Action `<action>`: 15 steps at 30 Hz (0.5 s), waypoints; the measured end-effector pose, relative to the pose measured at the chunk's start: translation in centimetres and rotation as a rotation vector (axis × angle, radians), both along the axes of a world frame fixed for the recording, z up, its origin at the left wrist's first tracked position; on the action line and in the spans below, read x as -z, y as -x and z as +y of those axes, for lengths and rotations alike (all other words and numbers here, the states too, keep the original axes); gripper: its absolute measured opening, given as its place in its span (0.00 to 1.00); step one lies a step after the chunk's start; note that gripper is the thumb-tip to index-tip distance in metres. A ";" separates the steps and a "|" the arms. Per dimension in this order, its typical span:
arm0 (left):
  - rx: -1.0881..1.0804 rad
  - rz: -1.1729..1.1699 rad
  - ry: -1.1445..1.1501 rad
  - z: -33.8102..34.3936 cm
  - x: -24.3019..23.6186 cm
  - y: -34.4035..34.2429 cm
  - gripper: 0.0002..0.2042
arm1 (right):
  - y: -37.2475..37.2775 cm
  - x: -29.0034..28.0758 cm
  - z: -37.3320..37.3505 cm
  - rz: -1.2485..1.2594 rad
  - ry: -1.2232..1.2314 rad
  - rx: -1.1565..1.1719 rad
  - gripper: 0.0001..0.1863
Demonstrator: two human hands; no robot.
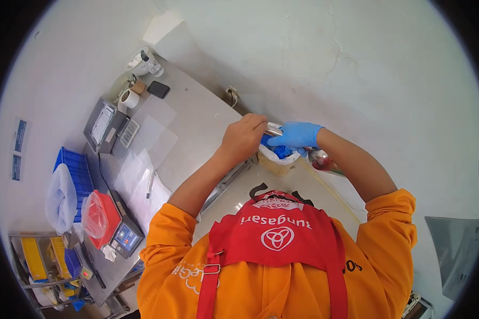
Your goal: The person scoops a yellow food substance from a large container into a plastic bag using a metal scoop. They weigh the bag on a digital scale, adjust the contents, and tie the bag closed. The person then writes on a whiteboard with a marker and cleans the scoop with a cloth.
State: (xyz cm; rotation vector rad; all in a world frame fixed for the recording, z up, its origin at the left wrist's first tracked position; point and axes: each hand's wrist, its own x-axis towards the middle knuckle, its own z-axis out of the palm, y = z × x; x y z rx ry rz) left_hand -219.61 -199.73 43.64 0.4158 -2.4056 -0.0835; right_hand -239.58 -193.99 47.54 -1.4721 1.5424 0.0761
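Note:
My bare left hand (244, 137) is closed at the left end of a short, shiny silver cylinder (273, 130), whose exact kind I cannot make out. My right hand (298, 135), in a blue glove, has its fingers closed at the cylinder's other side. Both hands are over a small bin (275, 167) with a white liner bag, at the table's right end. Crumpled blue material (283, 151) lies inside the liner, just under the gloved hand. Beneath my right forearm is a shiny red and silver thing (324, 161), partly hidden.
A steel table (197, 114) runs along the left, with clear plastic sheets (157, 125) and a pen (150, 183). Past them stand a grey machine (104, 125), a tape roll (129, 99) and a black box (158, 89). A scale (126, 236) bears a red tray (102, 218), near a blue crate (75, 173).

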 end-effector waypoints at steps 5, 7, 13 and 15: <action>-0.050 -0.009 -0.242 -1.0 0.3 0.4 0.03 | -0.3 0.2 0.3 0.082 0.084 -0.054 0.34; -0.094 0.007 -0.427 -1.8 0.2 0.7 0.04 | -0.3 0.2 0.5 0.106 0.132 -0.072 0.35; -0.145 0.026 -1.114 -3.8 1.7 0.6 0.05 | -0.4 1.3 1.3 0.149 0.275 -0.109 0.34; -0.091 0.075 -1.238 -4.0 2.7 1.0 0.06 | -0.1 2.1 1.7 0.143 0.380 -0.110 0.34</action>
